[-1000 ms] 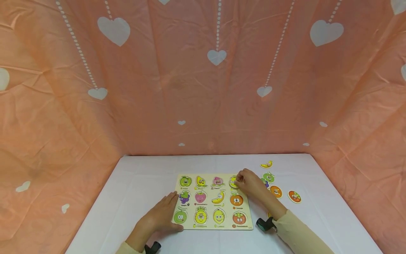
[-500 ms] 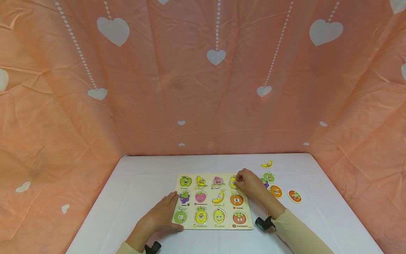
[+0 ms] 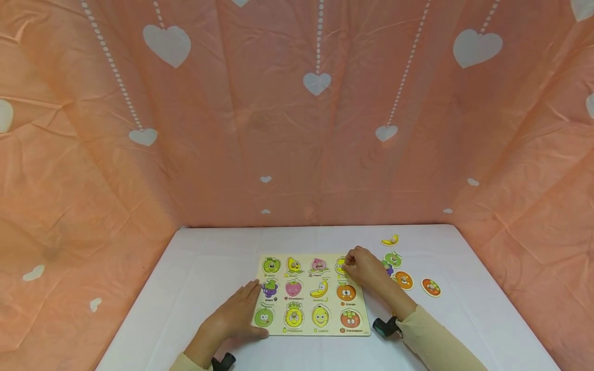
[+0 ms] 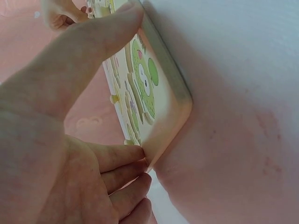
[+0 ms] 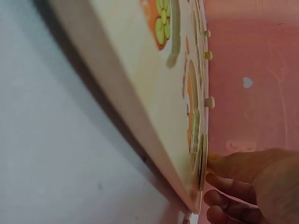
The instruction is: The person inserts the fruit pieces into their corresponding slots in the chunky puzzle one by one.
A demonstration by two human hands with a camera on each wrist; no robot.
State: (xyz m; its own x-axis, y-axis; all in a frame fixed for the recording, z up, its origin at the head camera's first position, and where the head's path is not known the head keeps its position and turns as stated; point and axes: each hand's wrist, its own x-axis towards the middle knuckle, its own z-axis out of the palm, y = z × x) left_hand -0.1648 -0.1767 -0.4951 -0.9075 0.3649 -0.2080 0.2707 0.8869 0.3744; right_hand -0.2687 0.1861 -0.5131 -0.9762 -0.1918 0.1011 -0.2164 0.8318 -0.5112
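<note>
Fingers (image 5: 238, 165) of right hand (image 3: 368, 269) pinching yellow piece (image 3: 340, 265) at far right corner of puzzle board (image 3: 335, 308). Left hand (image 3: 234, 312) spread, touching board's left side. Right of board, loose fruit pieces (image 3: 403, 280) on bench (image 3: 204, 257); peach cloth (image 3: 278, 129) behind.

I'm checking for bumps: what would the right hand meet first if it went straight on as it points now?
The right hand would first meet the yellow piece it pinches, then probably the board beneath; whether those two touch is hard to judge.
</note>
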